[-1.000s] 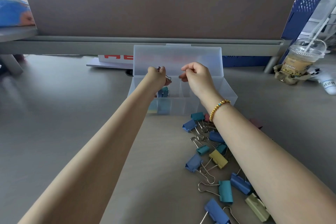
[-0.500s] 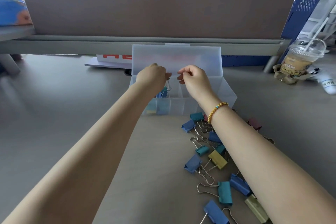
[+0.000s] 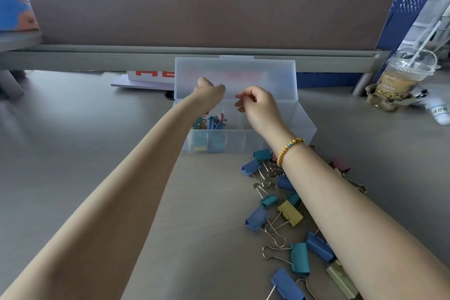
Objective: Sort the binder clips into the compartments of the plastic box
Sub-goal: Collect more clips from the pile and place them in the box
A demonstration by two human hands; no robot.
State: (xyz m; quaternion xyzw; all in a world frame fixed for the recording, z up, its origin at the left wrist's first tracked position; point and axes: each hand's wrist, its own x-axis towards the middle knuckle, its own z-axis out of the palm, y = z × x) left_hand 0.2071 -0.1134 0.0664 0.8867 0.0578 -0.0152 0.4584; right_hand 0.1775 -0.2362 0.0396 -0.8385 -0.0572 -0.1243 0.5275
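Observation:
The clear plastic box [image 3: 253, 141] stands open at the far middle of the desk, lid [image 3: 267, 73] upright. Teal, blue and pink binder clips [image 3: 213, 122] sit in its left compartments; the right compartments look bare. My left hand [image 3: 209, 92] hovers over the left compartments, its fingers turned away from me, with nothing visible in it. My right hand [image 3: 259, 107] hangs over the middle of the box, fingers loosely curled and holding nothing. A loose pile of blue, teal, yellow and pink clips [image 3: 289, 213] lies on the desk under my right forearm.
An iced drink cup [image 3: 401, 78] with a straw stands at the far right. A brown divider panel [image 3: 207, 2] closes off the back of the desk. A white card with red letters [image 3: 151, 75] lies behind the box at the left.
My left hand lowered a clip into a left compartment and then rose without it; a pink clip now shows there. My right hand drew slightly back from the left one.

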